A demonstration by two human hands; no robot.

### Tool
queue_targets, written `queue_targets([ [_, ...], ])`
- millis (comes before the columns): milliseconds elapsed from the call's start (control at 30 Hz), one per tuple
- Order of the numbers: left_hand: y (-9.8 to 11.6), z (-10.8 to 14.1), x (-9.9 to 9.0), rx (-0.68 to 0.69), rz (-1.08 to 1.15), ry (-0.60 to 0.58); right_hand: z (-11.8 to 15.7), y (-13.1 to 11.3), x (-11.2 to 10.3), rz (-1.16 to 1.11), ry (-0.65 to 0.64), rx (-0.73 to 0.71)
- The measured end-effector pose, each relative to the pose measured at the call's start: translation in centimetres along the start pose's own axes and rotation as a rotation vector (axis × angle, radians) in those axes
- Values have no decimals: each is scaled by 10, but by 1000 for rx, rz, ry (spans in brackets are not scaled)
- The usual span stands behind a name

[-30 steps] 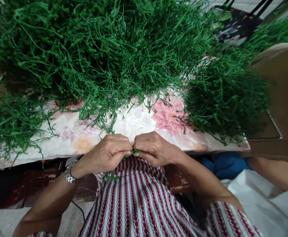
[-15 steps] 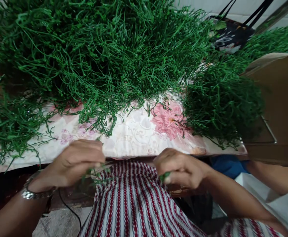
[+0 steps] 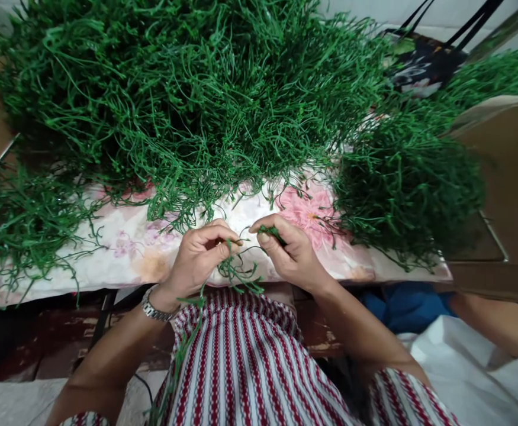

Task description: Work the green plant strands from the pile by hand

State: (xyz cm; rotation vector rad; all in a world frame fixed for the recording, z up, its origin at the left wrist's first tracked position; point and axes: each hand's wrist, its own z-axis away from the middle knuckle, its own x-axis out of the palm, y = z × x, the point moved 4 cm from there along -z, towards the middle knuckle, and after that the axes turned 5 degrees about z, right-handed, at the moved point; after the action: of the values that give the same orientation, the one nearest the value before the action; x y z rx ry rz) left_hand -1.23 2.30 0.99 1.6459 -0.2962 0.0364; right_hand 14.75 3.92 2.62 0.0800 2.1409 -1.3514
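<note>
Just above my lap, at the table's front edge, my left hand (image 3: 200, 253) pinches a few thin green plastic stems (image 3: 240, 273) that dangle below its fingers. Close beside it, my right hand (image 3: 292, 251) is closed on a small green bunch of stems (image 3: 273, 232) tucked in its curled fingers. Thin strands run across the small gap between both sets of fingertips. A long green strand hangs from the left hand over the striped garment (image 3: 236, 355). Behind the hands lies a big heap of the same stems (image 3: 187, 100).
A flowered cloth (image 3: 143, 260) covers the table. Smaller stem piles lie at left (image 3: 32, 219) and right (image 3: 405, 195). A cardboard box (image 3: 507, 177) stands at right, with a dark bag (image 3: 422, 62) behind. Another person's arm (image 3: 494, 322) shows at lower right.
Both hands have come up and inward from apart to nearly touching over the table edge. The stems now show clearly between them.
</note>
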Motion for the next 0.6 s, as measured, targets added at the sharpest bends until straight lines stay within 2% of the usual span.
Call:
queue_targets([
  [167,-4,2,1,99,-34,102,-4,-3,17,-34,-119,-73],
  [300,-3,6,4,137,-96,140,-1,0,26,61,-70,-71],
  [433,0,8,5,154,-167,198,3,0,32,9,-43,-98],
  [600,-7,6,7,101,-1,74,3,5,34,-150,-16,-31],
])
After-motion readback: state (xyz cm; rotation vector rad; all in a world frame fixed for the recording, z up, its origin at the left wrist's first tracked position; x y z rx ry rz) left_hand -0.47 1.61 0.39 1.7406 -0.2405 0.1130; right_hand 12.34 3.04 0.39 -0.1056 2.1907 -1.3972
